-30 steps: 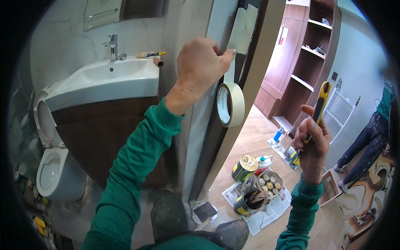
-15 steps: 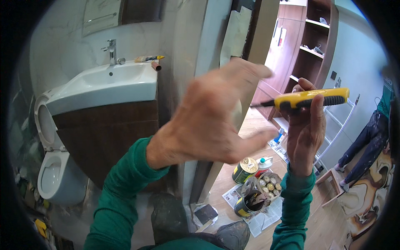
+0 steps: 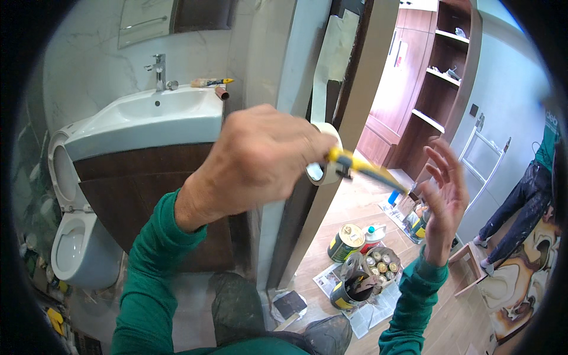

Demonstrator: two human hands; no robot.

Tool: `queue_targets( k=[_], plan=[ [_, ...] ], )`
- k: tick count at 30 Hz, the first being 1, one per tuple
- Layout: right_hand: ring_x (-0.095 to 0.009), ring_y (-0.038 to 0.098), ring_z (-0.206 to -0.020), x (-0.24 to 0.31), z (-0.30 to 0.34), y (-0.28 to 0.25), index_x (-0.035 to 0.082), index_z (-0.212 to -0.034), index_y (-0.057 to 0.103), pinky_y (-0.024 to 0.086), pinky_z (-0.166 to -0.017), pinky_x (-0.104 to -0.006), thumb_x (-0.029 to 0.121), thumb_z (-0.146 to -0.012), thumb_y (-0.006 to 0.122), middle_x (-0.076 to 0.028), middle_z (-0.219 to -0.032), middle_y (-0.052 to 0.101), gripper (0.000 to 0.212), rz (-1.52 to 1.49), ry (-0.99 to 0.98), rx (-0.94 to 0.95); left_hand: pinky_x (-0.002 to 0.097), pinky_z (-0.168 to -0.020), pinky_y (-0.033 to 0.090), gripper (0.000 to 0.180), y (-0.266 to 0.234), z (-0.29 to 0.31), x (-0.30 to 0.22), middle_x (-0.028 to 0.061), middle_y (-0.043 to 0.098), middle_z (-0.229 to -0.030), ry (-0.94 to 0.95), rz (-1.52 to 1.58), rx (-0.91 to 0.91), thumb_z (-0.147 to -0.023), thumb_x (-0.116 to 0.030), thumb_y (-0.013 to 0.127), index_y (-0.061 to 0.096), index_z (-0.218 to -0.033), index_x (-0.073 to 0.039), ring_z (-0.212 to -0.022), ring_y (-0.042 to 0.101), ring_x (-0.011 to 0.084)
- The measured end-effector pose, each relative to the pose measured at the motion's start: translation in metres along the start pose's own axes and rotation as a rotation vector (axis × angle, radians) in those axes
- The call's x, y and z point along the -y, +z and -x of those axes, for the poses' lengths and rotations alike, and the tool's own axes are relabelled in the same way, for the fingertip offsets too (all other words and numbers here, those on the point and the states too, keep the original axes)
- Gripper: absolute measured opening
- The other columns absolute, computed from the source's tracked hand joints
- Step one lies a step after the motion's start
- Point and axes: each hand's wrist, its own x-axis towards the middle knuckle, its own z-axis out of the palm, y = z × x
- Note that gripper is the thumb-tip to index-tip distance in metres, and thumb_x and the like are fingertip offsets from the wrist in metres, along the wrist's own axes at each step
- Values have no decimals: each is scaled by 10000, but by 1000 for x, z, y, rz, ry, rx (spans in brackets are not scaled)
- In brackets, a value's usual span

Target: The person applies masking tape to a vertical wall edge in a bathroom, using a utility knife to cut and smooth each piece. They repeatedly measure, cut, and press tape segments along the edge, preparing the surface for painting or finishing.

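Observation:
In my left hand (image 3: 251, 160), the fingers pinch one end of a yellow and black utility knife (image 3: 371, 170), blurred by motion. The knife slants down to the right toward my right hand (image 3: 445, 192). That hand is apart from it, fingers spread and holding nothing. Just behind my left fingertips hangs a roll of pale tape (image 3: 326, 129). A strip of it (image 3: 319, 97) runs up along the door frame (image 3: 361, 83). My left fingers hide part of the roll.
A white washbasin (image 3: 145, 133) and toilet (image 3: 83, 251) stand on the left. Beyond the doorway, paint cans (image 3: 346, 242) sit on newspaper (image 3: 370, 313). Farther right are a ladder (image 3: 482, 165) and another person's legs (image 3: 515, 207) on a wooden stool (image 3: 470, 266).
The utility knife has passed from my right hand to my left. My right hand has opened and lowered slightly; my left hand has closed and uncovered the tape roll.

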Motion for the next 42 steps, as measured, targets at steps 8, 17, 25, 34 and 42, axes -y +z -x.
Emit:
queue_targets(
  k=[8,17,25,34,42],
  plan=[
    [-282,644,-760,27,8,7,-14,-1349,585,509,-704,-398,132,-986,625,-184,-975,644,393,8,-12,634,334,-668,518,211,19,5,4,54,736,-812,-19,84,98,-782,-43,804,761,-989,-57,-723,706,190],
    [-293,633,-731,19,14,13,7,-1282,608,496,-694,-382,157,-1008,606,-154,-877,649,312,205,-3,456,332,-753,544,427,36,5,1,100,727,-951,-72,11,-230,-748,-130,859,719,-1139,-28,-880,705,227],
    [-97,524,-633,-7,-27,-1,-2,-1266,626,399,-571,-280,346,-1009,656,-43,-737,613,433,155,213,388,313,-656,569,623,59,20,-7,209,671,-1017,-631,122,-323,-809,-260,843,590,-1249,100,-787,710,220],
    [-314,706,-681,-41,-76,28,53,-1156,631,514,-592,-419,319,-988,675,-173,-907,718,318,476,-291,413,288,-576,607,540,84,4,21,212,695,-956,-1034,692,-348,-837,-115,780,541,-1214,190,-656,726,217],
    [-291,715,-680,-53,-89,36,87,-1160,653,523,-584,-413,355,-974,679,-130,-902,725,327,543,-396,423,265,-491,561,323,63,-13,41,142,681,-704,-1258,857,-265,-949,-223,729,700,-932,98,-544,684,178]
  ],
)
